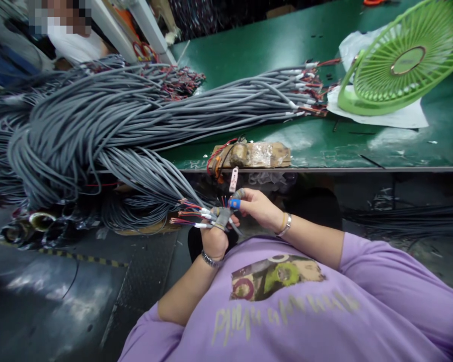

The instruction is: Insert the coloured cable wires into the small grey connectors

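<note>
Several grey cables (206, 224) with stripped ends of red, black and other thin wires are gathered in my left hand (216, 236), whose fingers are wrapped round them. Tape or finger covers show on the fingers of both hands. My right hand (258, 207) is pinched close at the fine wire ends (224, 202), with blue tape on one finger. Exactly which wire it grips is too small to tell. Just beyond the hands, a small white tag (234, 179) hangs at the bench edge below a taped cardboard piece (270, 154).
A thick bundle of grey cables (181, 113) lies along the green bench (245, 45) and droops over its left end. On the right a green fan (405, 63) stands on white sheeting (407, 114). Black rolls (33, 226) sit below at left. Another person (73, 42) is at upper left.
</note>
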Tool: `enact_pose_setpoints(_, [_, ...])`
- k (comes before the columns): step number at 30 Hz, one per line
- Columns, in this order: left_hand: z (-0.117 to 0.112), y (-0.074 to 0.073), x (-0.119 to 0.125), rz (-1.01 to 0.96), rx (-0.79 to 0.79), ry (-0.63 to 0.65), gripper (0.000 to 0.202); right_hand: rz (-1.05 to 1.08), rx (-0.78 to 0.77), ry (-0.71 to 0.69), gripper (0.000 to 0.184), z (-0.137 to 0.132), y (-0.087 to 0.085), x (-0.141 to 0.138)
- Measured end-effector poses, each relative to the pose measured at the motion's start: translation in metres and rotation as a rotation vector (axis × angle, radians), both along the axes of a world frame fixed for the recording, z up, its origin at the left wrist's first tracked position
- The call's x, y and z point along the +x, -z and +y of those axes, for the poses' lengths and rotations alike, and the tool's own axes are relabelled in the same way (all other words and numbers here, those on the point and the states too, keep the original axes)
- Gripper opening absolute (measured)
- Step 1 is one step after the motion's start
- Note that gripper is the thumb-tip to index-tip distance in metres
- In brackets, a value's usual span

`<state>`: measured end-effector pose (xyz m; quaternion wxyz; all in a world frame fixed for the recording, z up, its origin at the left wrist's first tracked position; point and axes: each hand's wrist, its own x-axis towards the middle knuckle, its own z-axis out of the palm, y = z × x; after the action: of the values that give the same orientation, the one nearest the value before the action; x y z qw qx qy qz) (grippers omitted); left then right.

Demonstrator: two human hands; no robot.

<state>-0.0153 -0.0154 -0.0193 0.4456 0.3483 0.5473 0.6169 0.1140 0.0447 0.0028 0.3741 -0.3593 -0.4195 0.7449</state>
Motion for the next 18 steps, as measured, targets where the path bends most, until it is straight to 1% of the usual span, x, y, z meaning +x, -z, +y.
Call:
enact_pose_setpoints(4, [-0.0003, -0.0024, 0.0016, -0.02, 0.019, 0.007, 0.021, 0.023, 0.006, 0.055, 0.03, -0.0019, 0.0047, -0.0025])
enact_pose_setpoints(7, [-0.0003, -0.0051, 0.0032, -0.043, 0.012, -0.01, 0.021, 0.037, -0.023, 0.089, 0.027, -0.0028, 0.0063, -0.0034])
enact_pose_setpoints(9, [-0.0003, -0.0062, 0.0035, -0.057, 0.0, -0.01, 0.022, 0.045, -0.041, 0.073, 0.029, -0.0031, 0.0053, -0.0036])
enact_pose_setpoints(14, [-0.0008, -0.0063, 0.0029, -0.063, 0.001, 0.006, 0.025, 0.068, -0.032, -0.031, 0.034, -0.0038, -0.0001, -0.0041])
enact_pose_setpoints(18, [-0.0007, -0.0047, 0.0027, -0.076, 0.002, -0.004, 0.025, 0.03, -0.013, 0.054, 0.031, -0.0049, 0.0023, -0.0054])
